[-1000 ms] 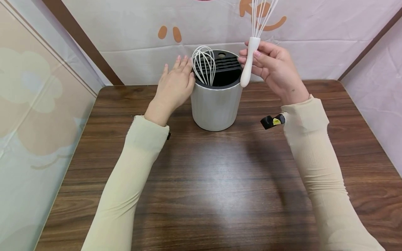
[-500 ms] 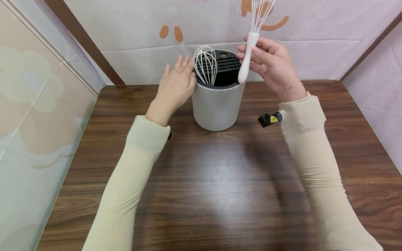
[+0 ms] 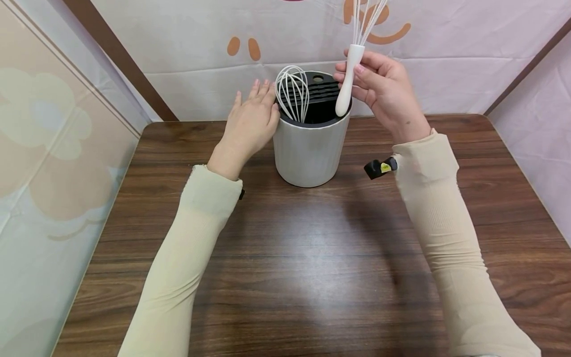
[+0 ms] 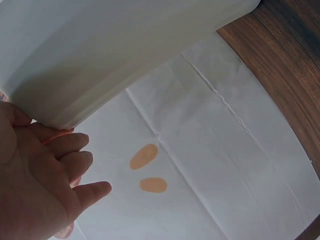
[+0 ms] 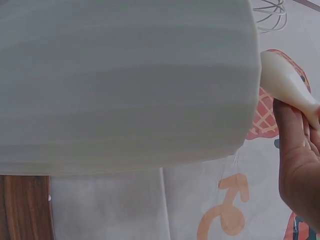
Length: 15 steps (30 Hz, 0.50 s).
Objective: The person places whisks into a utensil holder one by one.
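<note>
A white ribbed utensil holder (image 3: 308, 156) with a black slotted insert (image 3: 322, 90) stands at the back of the table. One white whisk (image 3: 292, 94) sits in its open compartment, wire loops up. My left hand (image 3: 250, 121) rests against the holder's left rim with fingers fairly straight; the left wrist view shows its fingertips at the rim of the holder (image 4: 115, 45). In my right hand (image 3: 384, 91), a second whisk (image 3: 350, 82) is pinched by its white handle, wires up and cut off by the frame's top. The handle's lower end (image 5: 282, 77) is at the holder's right rim.
The brown wooden table (image 3: 308, 258) extends toward me in front of the holder. Close behind it hangs a pale printed cloth (image 3: 192, 54), with another cloth panel (image 3: 58, 148) along the left side. A black wrist strap (image 3: 379, 167) sticks out from the right cuff.
My right hand has shifted left with its whisk, bringing the handle's end from beside the holder to over the right part of its opening. The left hand stays against the holder.
</note>
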Motion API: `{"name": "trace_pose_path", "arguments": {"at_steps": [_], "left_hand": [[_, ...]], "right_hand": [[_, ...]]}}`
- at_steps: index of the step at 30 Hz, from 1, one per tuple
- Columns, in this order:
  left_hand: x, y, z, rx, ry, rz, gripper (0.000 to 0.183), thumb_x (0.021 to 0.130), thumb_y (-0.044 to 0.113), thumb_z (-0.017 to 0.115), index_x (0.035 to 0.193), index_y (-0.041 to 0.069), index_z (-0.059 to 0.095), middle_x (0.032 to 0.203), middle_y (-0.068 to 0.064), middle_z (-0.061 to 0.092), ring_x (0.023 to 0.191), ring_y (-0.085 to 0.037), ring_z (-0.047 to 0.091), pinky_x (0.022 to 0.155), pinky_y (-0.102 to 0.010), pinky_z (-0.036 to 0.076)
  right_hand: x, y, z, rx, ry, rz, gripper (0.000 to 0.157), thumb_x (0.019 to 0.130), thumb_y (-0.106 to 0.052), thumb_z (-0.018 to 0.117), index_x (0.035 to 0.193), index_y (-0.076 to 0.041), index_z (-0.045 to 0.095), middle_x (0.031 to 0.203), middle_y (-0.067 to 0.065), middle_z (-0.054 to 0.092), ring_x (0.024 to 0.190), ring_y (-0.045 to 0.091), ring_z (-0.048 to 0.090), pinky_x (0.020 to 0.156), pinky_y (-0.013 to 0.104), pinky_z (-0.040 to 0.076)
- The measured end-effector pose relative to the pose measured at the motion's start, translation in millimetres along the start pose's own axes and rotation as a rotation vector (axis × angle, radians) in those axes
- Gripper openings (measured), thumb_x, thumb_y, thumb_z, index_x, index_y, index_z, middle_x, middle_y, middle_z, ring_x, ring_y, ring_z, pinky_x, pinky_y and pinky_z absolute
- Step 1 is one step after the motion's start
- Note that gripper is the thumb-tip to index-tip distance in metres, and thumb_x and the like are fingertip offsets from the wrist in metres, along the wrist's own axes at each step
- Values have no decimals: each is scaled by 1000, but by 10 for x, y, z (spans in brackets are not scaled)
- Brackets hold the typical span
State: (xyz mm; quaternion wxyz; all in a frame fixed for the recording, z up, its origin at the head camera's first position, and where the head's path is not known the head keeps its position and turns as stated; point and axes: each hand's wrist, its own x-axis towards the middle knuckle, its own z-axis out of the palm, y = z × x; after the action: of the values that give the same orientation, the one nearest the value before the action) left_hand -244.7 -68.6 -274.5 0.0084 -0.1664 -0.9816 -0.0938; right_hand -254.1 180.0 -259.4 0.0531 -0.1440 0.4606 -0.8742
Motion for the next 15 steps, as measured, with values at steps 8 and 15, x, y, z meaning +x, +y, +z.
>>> {"name": "trace_pose_path", "arguments": {"at_steps": [8, 15], "left_hand": [[4, 3, -2, 1, -1, 2, 53, 103, 28, 17, 152, 10, 14, 156, -5, 12, 143, -18, 1, 114, -47, -1], [-1, 4, 2, 1, 1, 3, 53, 103, 29, 18, 152, 10, 15, 156, -5, 12, 143, -18, 2, 114, -48, 0]], "right_hand": [[35, 30, 5, -27, 7, -23, 25, 91, 6, 54, 115, 13, 56, 98, 24, 65, 86, 30, 67, 82, 34, 53], [54, 70, 8, -20, -6, -22, 23, 91, 7, 53, 113, 12, 56, 98, 24, 65, 88, 31, 67, 83, 34, 53]]}}
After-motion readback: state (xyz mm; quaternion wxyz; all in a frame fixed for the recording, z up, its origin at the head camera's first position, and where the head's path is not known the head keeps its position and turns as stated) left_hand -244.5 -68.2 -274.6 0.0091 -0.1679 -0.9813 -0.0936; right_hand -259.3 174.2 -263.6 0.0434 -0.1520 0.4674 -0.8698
